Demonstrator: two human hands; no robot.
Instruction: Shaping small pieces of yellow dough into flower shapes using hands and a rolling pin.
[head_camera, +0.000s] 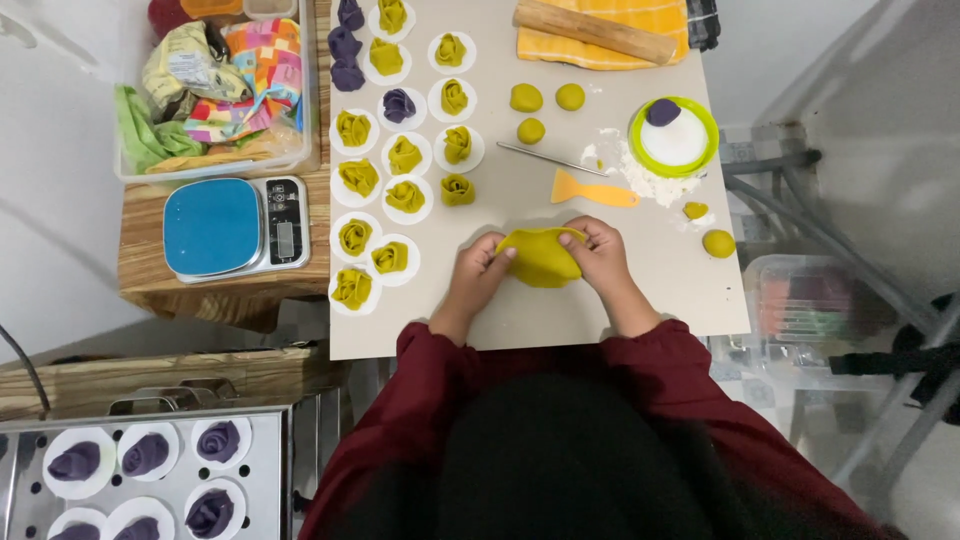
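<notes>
The yellow dough sheet (541, 256) lies on the table (640, 290) between both hands. The left hand (478, 272) and right hand (601, 254) pinch its opposite edges, fingers closed on it

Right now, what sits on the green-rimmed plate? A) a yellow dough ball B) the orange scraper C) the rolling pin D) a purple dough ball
D: a purple dough ball sits at the edge of the green-rimmed plate; the yellow dough balls, orange scraper and rolling pin all lie on the table.

Blue kitchen scale (236, 227), wooden rolling pin (594, 30), orange scraper (592, 190), purple buns on steamer tray (262, 432).
</notes>
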